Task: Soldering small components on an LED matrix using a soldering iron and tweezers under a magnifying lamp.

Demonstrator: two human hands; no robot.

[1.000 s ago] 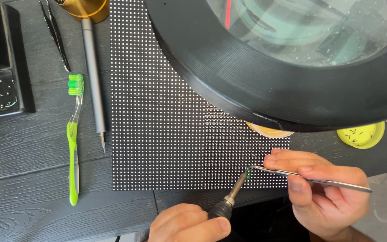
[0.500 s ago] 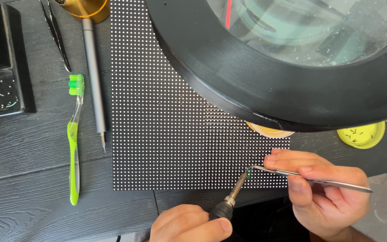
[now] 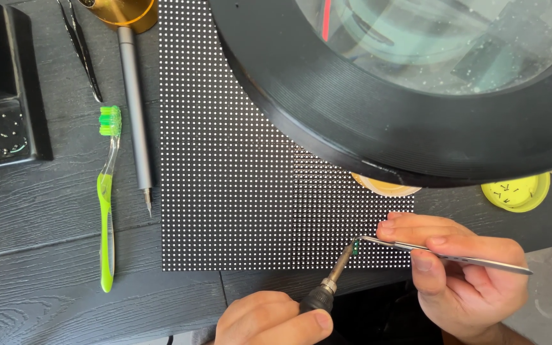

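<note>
A black panel [image 3: 237, 166] dotted with rows of tiny white points lies flat on the dark wooden table. My left hand [image 3: 269, 319] grips a soldering iron [image 3: 333, 281] by its black handle, with the tip resting on the panel's lower right area. My right hand [image 3: 461, 275] pinches metal tweezers [image 3: 442, 254], whose points meet the iron's tip at a small green spot [image 3: 355, 246] on the panel. A large round magnifier with a thick black rim [image 3: 378, 128] hangs over the panel's upper right part.
A green toothbrush [image 3: 105, 198] and a grey pen-shaped tool [image 3: 134, 108] lie left of the panel. Black tweezers [image 3: 81, 48] and a black box [image 3: 1, 96] sit further left. A yellow lid [image 3: 515, 191] with small parts rests at the right.
</note>
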